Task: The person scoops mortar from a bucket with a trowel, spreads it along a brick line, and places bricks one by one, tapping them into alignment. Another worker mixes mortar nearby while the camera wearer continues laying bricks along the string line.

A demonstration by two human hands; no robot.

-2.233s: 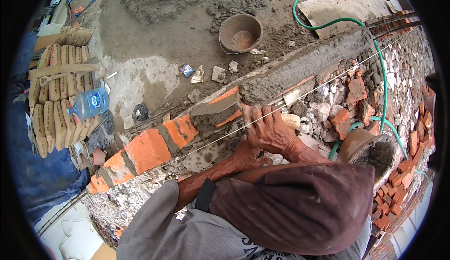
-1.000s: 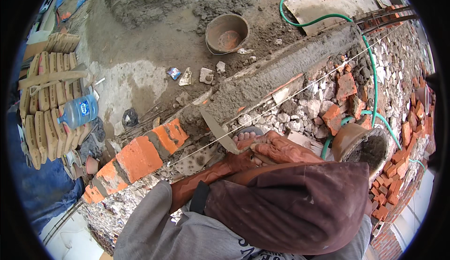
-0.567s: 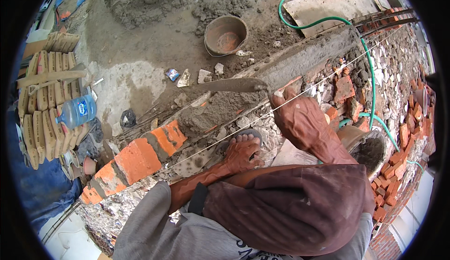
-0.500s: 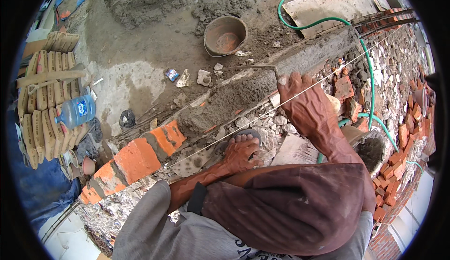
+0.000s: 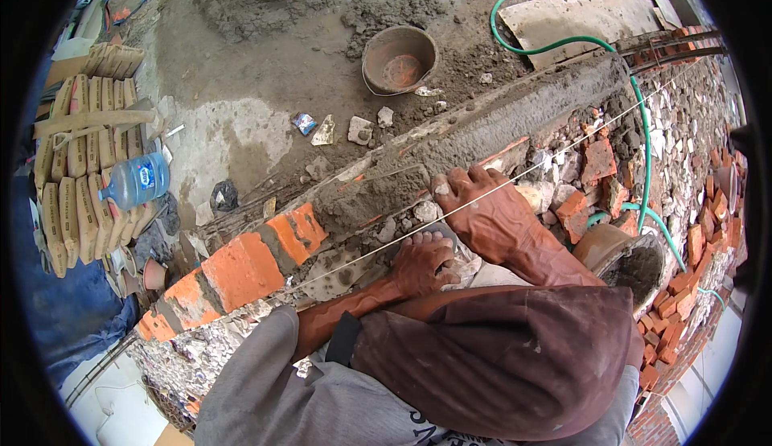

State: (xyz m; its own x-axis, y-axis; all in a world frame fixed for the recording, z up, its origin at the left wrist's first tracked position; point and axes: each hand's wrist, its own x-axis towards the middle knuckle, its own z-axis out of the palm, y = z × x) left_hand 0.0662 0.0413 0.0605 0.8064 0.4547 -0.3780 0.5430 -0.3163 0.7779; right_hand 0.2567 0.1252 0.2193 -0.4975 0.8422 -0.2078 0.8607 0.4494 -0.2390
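My right hand grips the pale wooden handle of a trowel at the wall; its blade lies in the wet mortar and is hard to make out. Lower down, my left hand has curled fingers beside my sandaled foot; whatever may be in them is hidden. A taut white string runs diagonally along the wall, passing across my right hand. The wall's exposed red bricks continue to the lower left, while a long mortar-covered stretch reaches toward the upper right.
An empty bucket stands beyond the wall, a tilted mortar bucket at my right. Left are stacked sacks and a water jug. Green hose crosses rubble; loose bricks pile at right, and a board lies behind.
My hands were together earlier; my right hand moved up the wall with the trowel, then back down-left. The mortar beside the exposed bricks has been spread about. My left hand stayed low.
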